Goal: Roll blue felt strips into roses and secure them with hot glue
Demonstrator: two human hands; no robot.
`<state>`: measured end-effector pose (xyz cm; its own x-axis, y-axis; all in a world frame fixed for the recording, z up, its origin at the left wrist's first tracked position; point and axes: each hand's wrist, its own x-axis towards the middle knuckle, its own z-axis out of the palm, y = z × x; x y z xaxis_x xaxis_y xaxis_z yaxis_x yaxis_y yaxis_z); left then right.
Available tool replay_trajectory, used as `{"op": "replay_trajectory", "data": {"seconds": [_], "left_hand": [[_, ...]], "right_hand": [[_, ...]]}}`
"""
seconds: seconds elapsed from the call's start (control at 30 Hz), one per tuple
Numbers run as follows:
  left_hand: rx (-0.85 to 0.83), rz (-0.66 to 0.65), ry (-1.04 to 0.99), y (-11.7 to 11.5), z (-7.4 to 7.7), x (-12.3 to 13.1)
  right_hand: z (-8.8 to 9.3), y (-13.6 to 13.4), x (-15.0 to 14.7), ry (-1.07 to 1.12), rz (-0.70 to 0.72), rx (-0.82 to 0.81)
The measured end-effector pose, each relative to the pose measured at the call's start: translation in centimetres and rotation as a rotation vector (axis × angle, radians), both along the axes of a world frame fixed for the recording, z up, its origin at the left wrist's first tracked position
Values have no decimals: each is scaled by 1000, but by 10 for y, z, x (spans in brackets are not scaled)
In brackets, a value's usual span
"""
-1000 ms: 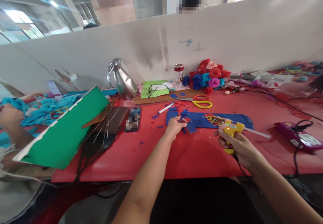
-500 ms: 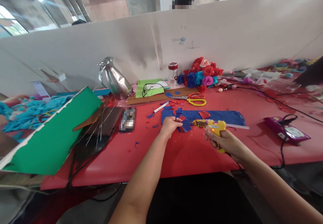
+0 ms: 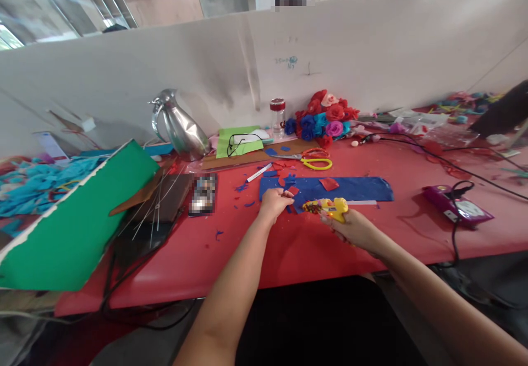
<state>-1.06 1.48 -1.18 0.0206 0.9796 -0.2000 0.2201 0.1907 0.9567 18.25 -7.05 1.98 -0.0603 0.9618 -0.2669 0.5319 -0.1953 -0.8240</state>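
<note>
My right hand (image 3: 344, 227) is wrapped round the handle of a yellow glue gun (image 3: 339, 209), its nozzle pointing left toward my other hand. My left hand (image 3: 277, 202) has its thumb and fingers pinched together at the left part of a blue cloth strip (image 3: 358, 189); whatever they hold is too small to make out. A red piece (image 3: 329, 184) lies on the strip, and another small red scrap shows by my left fingertips. A white glue stick (image 3: 362, 202) reaches out behind the gun along the strip's lower edge.
Yellow-handled scissors (image 3: 317, 162), a white marker (image 3: 259, 173) and glasses (image 3: 244, 141) lie behind my hands. Cloth flowers (image 3: 325, 118), a glass jar (image 3: 278, 119) and a steel jug (image 3: 181, 129) stand near the partition. A purple box (image 3: 456, 206) sits right, a green board (image 3: 82, 223) left.
The glue gun in my right hand has moved left, closer to my left hand, and tilted flatter. My left hand stays pinched over the strip. The whole view has shifted slightly.
</note>
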Motion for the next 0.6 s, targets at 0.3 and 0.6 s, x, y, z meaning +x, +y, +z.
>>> {"op": "replay_trajectory", "data": {"seconds": [0.3, 0.6], "left_hand": [[0, -14, -27, 2, -4, 1], [-6, -16, -23, 1, -2, 1]], "right_hand": [[1, 3, 0, -90, 12, -11], [-1, 6, 8, -116, -30, 1]]}}
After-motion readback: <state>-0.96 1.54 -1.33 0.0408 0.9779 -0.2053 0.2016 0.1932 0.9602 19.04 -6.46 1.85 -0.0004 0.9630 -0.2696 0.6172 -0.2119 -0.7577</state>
